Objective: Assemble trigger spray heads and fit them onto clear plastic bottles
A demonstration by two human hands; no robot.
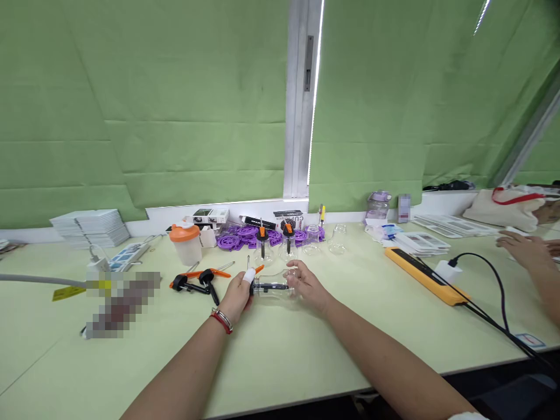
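A small clear glass bottle [273, 286] with a black pump head lies sideways between my hands, just above the pale green table [280, 344]. My left hand [238, 296], with a white bandage on the thumb and a red bracelet at the wrist, grips the black pump end. My right hand [306, 286] holds the glass body at its far end. Loose black-and-orange pump heads [201, 280] lie to the left of my left hand.
Behind stand two pump bottles [275, 245], empty glass bottles [326, 239], purple parts [249, 236] and an orange-lidded cup [186, 242]. A yellow power strip [424, 274] with black cables lies right. Another person's hands [527, 251] rest at the far right. Stacked papers [90, 227] sit at left.
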